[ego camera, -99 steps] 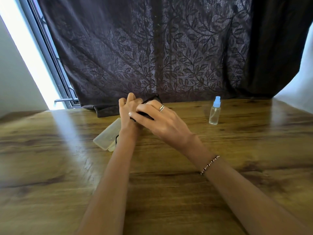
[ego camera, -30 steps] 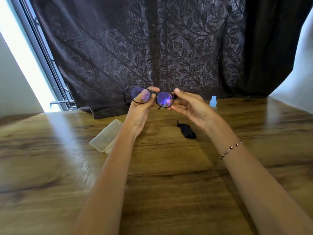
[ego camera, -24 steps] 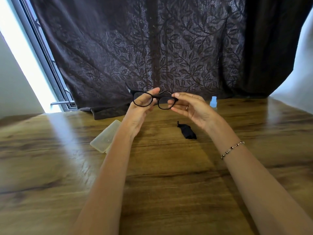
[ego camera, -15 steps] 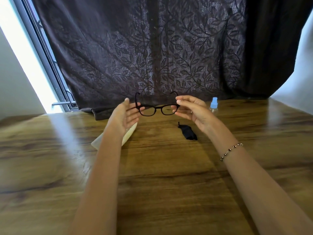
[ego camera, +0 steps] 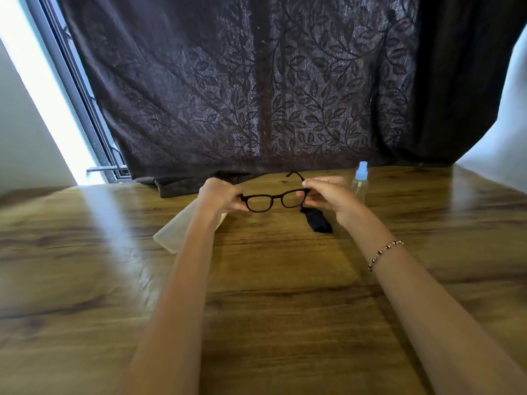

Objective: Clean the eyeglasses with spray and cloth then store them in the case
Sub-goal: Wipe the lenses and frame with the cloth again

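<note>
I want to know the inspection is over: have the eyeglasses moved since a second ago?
Yes. The eyeglasses have come down: they were level with the cap of the spray bottle, and now they are level with its base.

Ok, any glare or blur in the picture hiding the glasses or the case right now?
Head view: the window strip at left is blown out and throws a pale glare band across the wooden table beside the translucent plastic case; the black-framed eyeglasses read sharp, lenses free of glare; wide-angle bending toward the edges.

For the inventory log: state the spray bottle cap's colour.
Light blue cap on the clear spray bottle; head view.
</note>
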`<state>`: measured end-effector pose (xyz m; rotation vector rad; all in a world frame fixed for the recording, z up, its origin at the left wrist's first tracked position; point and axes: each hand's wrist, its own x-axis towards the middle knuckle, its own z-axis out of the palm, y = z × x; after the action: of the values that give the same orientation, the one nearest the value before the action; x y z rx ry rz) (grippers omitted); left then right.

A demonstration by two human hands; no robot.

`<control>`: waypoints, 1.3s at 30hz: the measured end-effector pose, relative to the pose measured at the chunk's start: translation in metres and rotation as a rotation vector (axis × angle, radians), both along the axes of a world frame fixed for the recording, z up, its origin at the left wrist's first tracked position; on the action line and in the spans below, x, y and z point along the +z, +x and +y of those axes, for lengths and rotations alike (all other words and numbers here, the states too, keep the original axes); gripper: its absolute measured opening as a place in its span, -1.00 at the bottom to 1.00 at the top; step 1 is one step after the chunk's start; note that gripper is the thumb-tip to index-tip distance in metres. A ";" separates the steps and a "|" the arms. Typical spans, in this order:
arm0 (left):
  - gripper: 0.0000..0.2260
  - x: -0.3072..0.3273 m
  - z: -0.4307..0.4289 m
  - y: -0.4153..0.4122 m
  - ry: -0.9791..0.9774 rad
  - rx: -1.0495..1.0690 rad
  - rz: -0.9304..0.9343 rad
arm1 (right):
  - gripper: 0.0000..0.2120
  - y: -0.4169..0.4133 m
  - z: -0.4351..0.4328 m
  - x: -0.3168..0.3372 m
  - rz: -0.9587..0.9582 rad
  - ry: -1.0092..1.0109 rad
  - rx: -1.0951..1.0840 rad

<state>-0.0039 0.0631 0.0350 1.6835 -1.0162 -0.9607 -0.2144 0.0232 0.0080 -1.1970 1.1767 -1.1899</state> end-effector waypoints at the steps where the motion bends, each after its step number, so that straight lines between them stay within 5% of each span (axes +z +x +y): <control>1: -0.87 -0.002 -0.002 0.000 0.003 -0.013 -0.025 | -0.97 0.000 -0.001 -0.001 0.022 0.000 -0.010; 19: -0.98 -0.021 -0.017 0.006 -0.112 0.040 -0.173 | -0.87 0.007 -0.001 0.001 0.452 -0.166 0.050; 22: -0.81 -0.022 -0.013 0.004 -0.161 0.092 -0.342 | -0.83 0.006 0.001 0.003 0.486 -0.207 0.066; 29: -0.78 -0.020 -0.011 0.001 -0.173 -0.042 -0.563 | -0.80 0.005 -0.003 0.002 0.367 -0.160 0.094; 39: -0.83 -0.026 -0.020 0.002 -0.163 -0.201 -0.576 | -0.77 0.005 -0.008 0.000 0.186 -0.033 0.028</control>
<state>-0.0021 0.0432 0.0093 1.7805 -1.6198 -0.4939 -0.2096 0.0149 0.0083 -1.3679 1.2773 -1.0985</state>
